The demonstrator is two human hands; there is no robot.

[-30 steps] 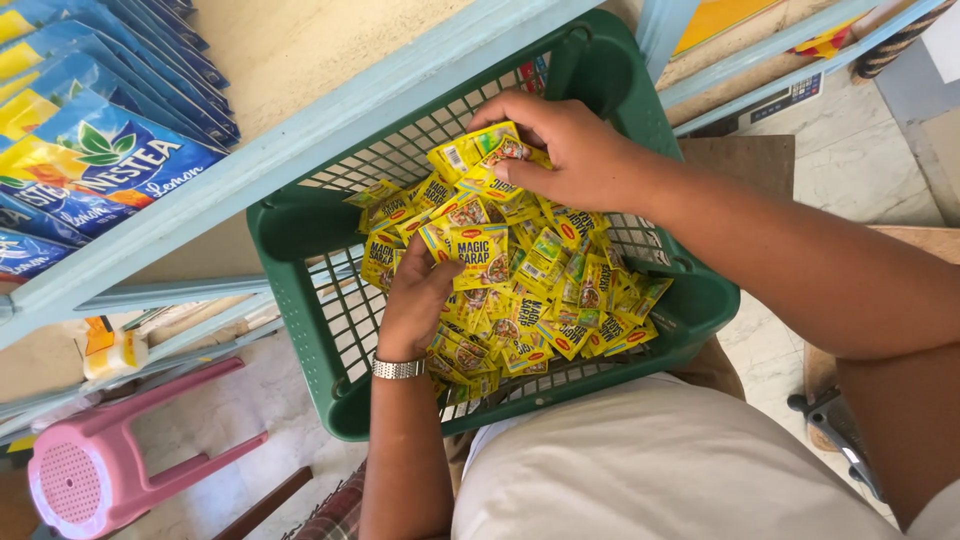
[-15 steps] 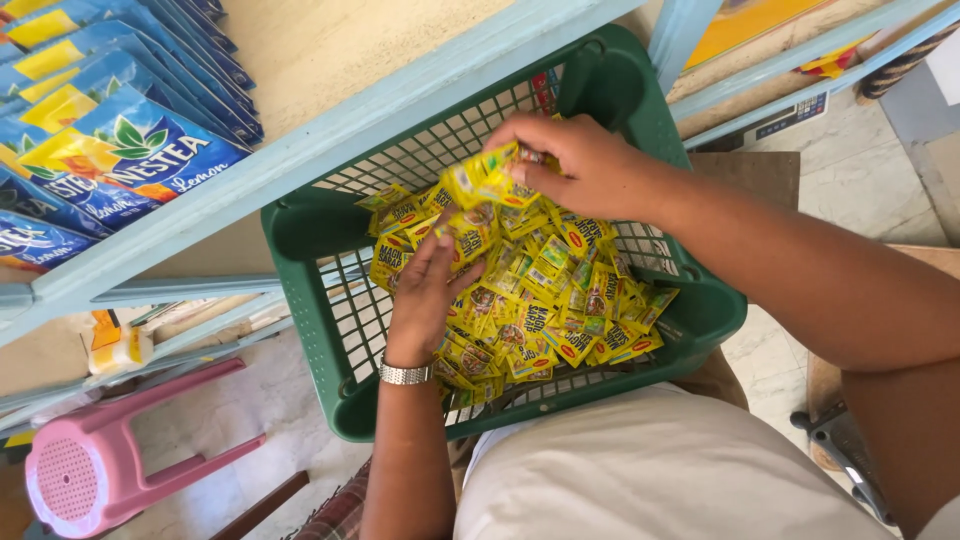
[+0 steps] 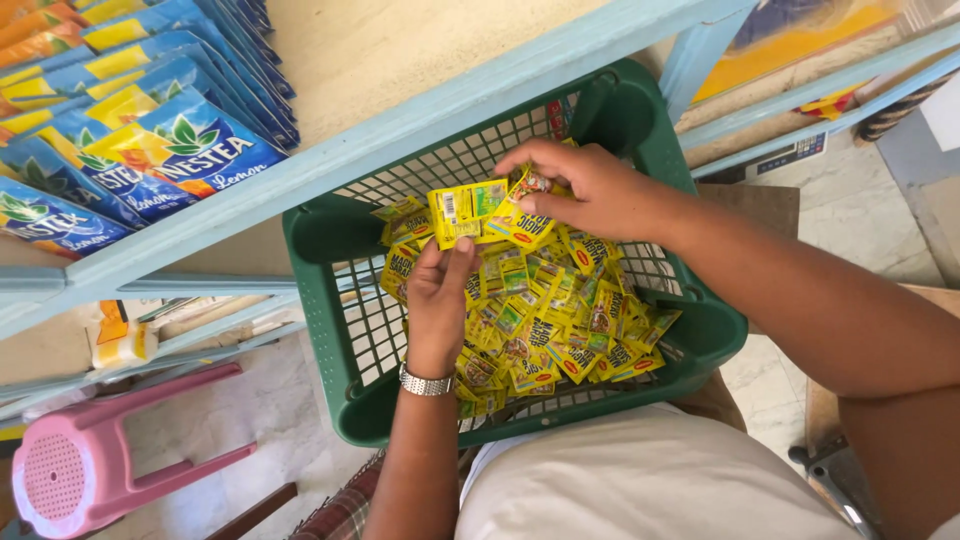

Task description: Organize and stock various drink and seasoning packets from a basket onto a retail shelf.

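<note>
Left hand (image 3: 437, 300): raised over the basket, wristwatch (image 3: 426, 383) on the wrist; thumb and fingers pinch the lower edge of a strip of yellow sachets (image 3: 468, 211).
Right hand (image 3: 585, 190): fingers closed on the other end of the same strip, by the basket's far wall.
Strip of yellow sachets: stretched between both hands, just above the pile.
Pile of sachets (image 3: 545, 320): loose in the green basket (image 3: 320, 300).
Basket: on the person's lap, against a pale blue shelf (image 3: 400, 120).
Shelf: blue drink packets (image 3: 150, 150) at upper left.
Floor: pink stool (image 3: 90, 470) at lower left.
</note>
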